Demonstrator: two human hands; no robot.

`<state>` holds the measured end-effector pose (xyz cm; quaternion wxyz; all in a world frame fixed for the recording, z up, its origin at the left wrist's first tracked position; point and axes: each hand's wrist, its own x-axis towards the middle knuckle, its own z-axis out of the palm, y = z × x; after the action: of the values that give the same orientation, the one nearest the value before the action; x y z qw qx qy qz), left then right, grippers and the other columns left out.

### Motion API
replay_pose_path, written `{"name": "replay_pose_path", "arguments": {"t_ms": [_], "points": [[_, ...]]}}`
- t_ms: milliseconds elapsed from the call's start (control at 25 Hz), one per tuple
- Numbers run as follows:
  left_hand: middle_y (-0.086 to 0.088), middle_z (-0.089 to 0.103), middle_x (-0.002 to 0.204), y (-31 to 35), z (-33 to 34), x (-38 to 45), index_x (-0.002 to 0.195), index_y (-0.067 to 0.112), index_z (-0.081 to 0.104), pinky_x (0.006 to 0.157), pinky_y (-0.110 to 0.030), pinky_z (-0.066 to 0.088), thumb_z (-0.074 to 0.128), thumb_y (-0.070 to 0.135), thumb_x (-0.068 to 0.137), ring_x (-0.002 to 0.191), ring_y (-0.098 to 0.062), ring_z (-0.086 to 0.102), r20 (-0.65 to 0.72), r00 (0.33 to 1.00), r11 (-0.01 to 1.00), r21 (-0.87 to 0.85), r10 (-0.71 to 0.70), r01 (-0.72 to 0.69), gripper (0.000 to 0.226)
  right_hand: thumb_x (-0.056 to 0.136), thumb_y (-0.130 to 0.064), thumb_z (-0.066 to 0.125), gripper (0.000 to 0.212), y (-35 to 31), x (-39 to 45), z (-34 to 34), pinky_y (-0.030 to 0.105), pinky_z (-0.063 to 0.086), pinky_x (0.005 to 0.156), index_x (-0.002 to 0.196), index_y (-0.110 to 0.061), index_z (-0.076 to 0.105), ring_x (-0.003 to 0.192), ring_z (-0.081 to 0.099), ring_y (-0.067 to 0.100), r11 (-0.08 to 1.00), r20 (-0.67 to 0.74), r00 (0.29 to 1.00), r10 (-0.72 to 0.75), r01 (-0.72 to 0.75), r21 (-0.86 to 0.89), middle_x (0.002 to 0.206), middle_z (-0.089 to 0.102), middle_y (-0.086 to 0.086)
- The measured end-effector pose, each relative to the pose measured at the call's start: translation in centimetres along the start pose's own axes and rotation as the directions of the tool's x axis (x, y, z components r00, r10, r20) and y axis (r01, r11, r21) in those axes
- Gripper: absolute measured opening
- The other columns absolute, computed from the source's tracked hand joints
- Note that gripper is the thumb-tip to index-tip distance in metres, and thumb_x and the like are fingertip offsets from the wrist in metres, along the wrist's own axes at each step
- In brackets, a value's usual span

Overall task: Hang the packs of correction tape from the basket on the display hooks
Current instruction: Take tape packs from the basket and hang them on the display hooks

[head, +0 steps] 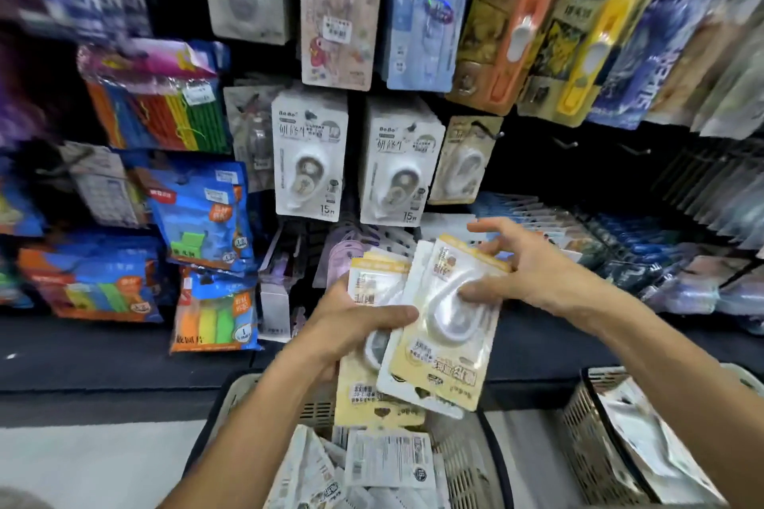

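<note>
Nearest the viewer, a pale slatted basket (463, 463) holds a loose heap of packs of correction tape (388, 459), most lying back side up; their number cannot be told. A second basket (587, 426) at right holds a silvery bag (645, 450).

Above the first basket, the left hand (355, 322) grips a fanned stack of yellow-and-white packs (372, 343), thumb laid across the front; at least three cards show. The right hand (533, 264) pinches the front pack (446, 343) of the stack, thumb on its clear blister, fingers curled behind the card's upper edge. Both forearms cross the view and hide part of the basket rim.

Beyond the hands, a dark shelf (103, 347) runs along the foot of the display. Two rows of white boxed tapes (310, 153) hang side by side at centre; one beige pack (463, 157) hangs just right of them on a hook. Two bare display hooks (566, 143) project further right. Blue packs of coloured tabs (198, 215) fill the left; tall cards hang in the top row, blurred.
</note>
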<state>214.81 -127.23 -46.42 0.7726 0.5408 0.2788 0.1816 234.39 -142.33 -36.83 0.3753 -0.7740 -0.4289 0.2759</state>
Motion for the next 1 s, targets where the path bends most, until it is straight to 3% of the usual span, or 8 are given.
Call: {"name": "replay_pose_path", "arguments": {"t_ms": [80,200,320,440,520,680,800,1000], "points": [[-0.015,0.08,0.099,2.5,-0.1,-0.3,0.104,0.011,0.076,0.065,-0.035,0.062,0.093,0.005,0.062,0.086,-0.031,0.078,0.033,0.999,1.0,0.008,0.015,-0.016,0.045,0.056,-0.047,0.094,0.054,-0.3,0.1,-1.2,0.038,0.058,0.08,0.104,-0.038,0.071,0.088,0.071,0.023,0.996,0.075,0.995,-0.065,0.07,-0.064,0.102,0.071,0.0],[-0.02,0.079,0.097,6.2,-0.6,-0.4,0.094,0.011,0.08,0.06,-0.034,0.061,0.089,0.01,0.056,0.08,-0.032,0.078,0.034,0.997,0.998,0.02,0.067,-0.068,0.039,0.064,-0.035,0.093,0.044,0.1,0.2,-3.0,0.03,0.056,0.064,0.098,-0.018,0.07,0.079,0.071,0.022,0.99,0.064,0.996,-0.059,0.05,0.128,0.096,0.076,0.007],[-0.022,0.078,0.097,9.5,-1.2,-0.2,0.106,0.003,0.075,0.063,-0.04,0.064,0.086,0.013,0.054,0.082,-0.035,0.078,-0.039,0.996,0.996,0.04,0.08,-0.078,0.053,0.078,-0.033,0.082,0.028,0.5,0.7,-4.9,0.027,0.047,0.048,0.088,-0.011,0.068,0.061,0.062,0.023,0.918,-0.139,0.983,0.123,-0.06,0.392,0.08,0.072,0.013],[-0.022,0.078,0.096,11.4,-1.9,0.2,0.099,0.002,0.078,0.068,-0.048,0.065,0.086,0.016,0.055,0.083,-0.038,0.078,-0.119,0.985,0.992,0.012,0.125,-0.124,0.047,0.098,-0.03,0.061,0.021,0.9,1.0,-6.4,0.017,0.023,0.029,0.084,-0.014,0.061,0.035,0.035,0.009,0.74,-0.357,0.894,0.27,0.044,0.671,0.062,0.052,0.004],[-0.022,0.079,0.094,12.0,-1.9,0.4,0.087,0.003,0.081,0.061,-0.047,0.064,0.086,0.017,0.056,0.079,-0.038,0.078,-0.144,0.978,0.987,-0.025,0.154,-0.159,0.035,0.103,-0.025,0.054,0.015,1.0,0.8,-6.5,0.017,0.024,0.028,0.097,-0.012,0.059,0.034,0.039,0.009,0.656,-0.374,0.885,0.278,0.11,0.747,0.061,0.058,0.002],[-0.02,0.079,0.093,12.2,-0.7,0.7,0.086,0.004,0.08,0.056,-0.041,0.063,0.084,0.015,0.06,0.077,-0.035,0.078,-0.136,0.97,0.972,-0.094,0.2,-0.214,0.028,0.1,-0.016,0.06,0.01,0.7,0.2,-4.6,0.022,0.043,0.033,0.108,-0.009,0.06,0.048,0.069,0.02,0.675,-0.374,0.87,0.321,0.067,0.735,0.066,0.075,0.005],[-0.019,0.079,0.096,11.7,0.2,0.8,0.094,0.006,0.079,0.067,-0.045,0.064,0.086,0.017,0.058,0.082,-0.036,0.078,-0.143,0.967,0.971,-0.081,0.21,-0.223,0.038,0.098,-0.011,0.063,0.012,0.3,0.0,-3.2,0.027,0.051,0.038,0.108,-0.007,0.06,0.052,0.071,0.027,0.679,-0.417,0.843,0.339,0.088,0.729,0.068,0.076,0.009],[-0.018,0.079,0.102,11.1,-0.2,0.5,0.103,0.009,0.078,0.089,-0.056,0.058,0.088,0.02,0.058,0.091,-0.038,0.077,-0.163,0.963,0.972,-0.058,0.215,-0.227,0.048,0.093,-0.017,0.07,0.018,0.0,0.3,-1.3,0.026,0.052,0.04,0.103,-0.004,0.061,0.051,0.07,0.027,0.628,-0.359,0.843,0.4,0.033,0.777,0.067,0.074,0.014]]}}
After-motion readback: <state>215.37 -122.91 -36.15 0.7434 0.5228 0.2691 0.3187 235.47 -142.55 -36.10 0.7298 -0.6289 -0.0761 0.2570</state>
